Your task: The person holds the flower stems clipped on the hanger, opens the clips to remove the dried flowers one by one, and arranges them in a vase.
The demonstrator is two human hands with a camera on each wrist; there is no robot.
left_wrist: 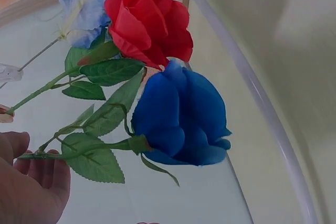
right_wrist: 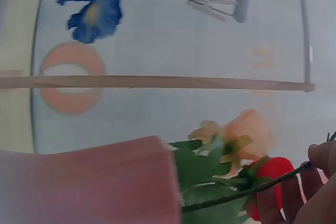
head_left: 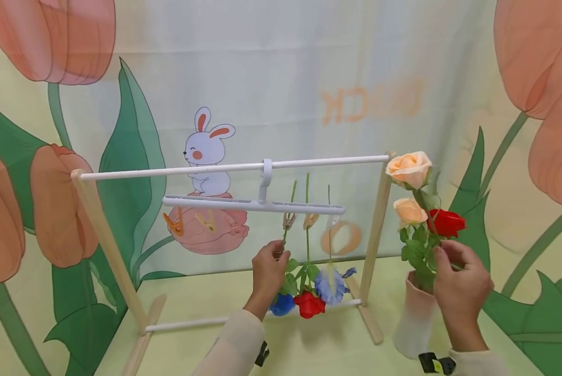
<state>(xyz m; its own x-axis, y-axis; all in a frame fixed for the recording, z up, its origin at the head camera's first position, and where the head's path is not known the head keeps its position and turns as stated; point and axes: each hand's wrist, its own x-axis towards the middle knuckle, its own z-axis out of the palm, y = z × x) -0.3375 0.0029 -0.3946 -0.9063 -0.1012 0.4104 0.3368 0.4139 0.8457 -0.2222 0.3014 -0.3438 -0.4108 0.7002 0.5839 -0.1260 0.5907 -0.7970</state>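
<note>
My left hand point(head_left: 268, 271) pinches the green stem of a blue rose point(left_wrist: 178, 119), which hangs head down from a grey clip point(head_left: 289, 220) on a white hanger point(head_left: 215, 202). Beside it, a red rose point(head_left: 310, 304) and a light-blue ruffled flower point(head_left: 331, 286) hang upside down from clips too. Over at the vase point(head_left: 413, 324), my right hand point(head_left: 464, 287) holds a dark stem between thumb and fingers; the stem leads up to the tall peach rose point(head_left: 409, 168). A lower peach rose point(head_left: 409, 211) and another red rose point(head_left: 446, 223) stand close by it.
The hanger hooks over the white top bar point(head_left: 187, 170) of a rack with wooden legs point(head_left: 111, 250). An orange clip point(head_left: 174, 223) and a yellow clip point(head_left: 205, 222) hang on its left half. Behind is a printed curtain point(head_left: 281, 78).
</note>
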